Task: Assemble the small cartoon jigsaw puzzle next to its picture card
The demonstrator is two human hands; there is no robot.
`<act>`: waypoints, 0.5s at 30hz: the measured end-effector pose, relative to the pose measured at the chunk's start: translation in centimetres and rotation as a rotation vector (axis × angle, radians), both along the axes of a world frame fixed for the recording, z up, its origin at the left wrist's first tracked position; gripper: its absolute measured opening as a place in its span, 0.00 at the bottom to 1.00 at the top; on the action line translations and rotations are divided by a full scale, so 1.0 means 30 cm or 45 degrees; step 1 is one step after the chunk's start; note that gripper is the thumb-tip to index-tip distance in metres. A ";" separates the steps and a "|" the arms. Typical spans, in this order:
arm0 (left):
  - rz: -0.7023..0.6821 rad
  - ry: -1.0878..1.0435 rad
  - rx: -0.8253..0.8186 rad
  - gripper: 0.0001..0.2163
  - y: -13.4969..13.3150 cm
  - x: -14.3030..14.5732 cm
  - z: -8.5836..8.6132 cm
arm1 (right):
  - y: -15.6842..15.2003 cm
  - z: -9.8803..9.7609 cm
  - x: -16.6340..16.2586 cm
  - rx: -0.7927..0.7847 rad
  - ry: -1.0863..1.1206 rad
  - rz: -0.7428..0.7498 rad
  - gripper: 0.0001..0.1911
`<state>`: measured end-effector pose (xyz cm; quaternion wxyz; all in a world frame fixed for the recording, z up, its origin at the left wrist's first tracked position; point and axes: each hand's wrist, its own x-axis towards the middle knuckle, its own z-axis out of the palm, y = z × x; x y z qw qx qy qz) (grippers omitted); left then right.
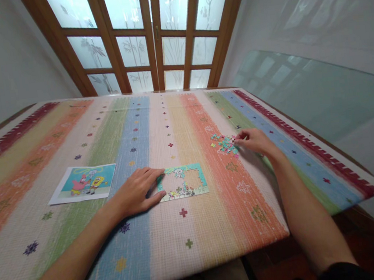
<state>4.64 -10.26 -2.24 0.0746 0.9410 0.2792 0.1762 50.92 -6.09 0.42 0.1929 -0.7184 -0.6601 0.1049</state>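
Observation:
A partly built jigsaw puzzle [183, 182] lies on the striped table mat [185, 232], its border joined and two gaps open in the middle. My left hand [137, 191] rests flat beside the puzzle, fingers stretched out and touching its left edge. My right hand [254, 140] reaches to a small heap of loose puzzle pieces [224, 143] on the right. Its fingertips are pinched together at the heap's right side; what they grip is too small to name.
A printed cartoon reference picture [84, 183] lies on the mat to the left. A glass table top [322, 94] stretches to the right beyond the mat. Wooden doors with frosted panes [149, 35] stand behind the table.

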 end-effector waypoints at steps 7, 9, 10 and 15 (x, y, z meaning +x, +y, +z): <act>-0.002 0.002 -0.003 0.21 0.000 0.001 -0.001 | -0.057 0.062 -0.219 -0.106 0.373 0.414 0.13; -0.001 0.007 0.000 0.21 0.000 0.000 -0.002 | -0.085 0.067 -0.306 -0.178 0.423 0.618 0.12; 0.002 0.009 0.000 0.21 -0.001 0.000 -0.002 | -0.099 0.066 -0.347 -0.225 0.455 0.705 0.11; 0.010 0.007 -0.021 0.21 -0.002 0.000 0.002 | -0.158 0.048 -0.478 -0.381 0.507 0.992 0.06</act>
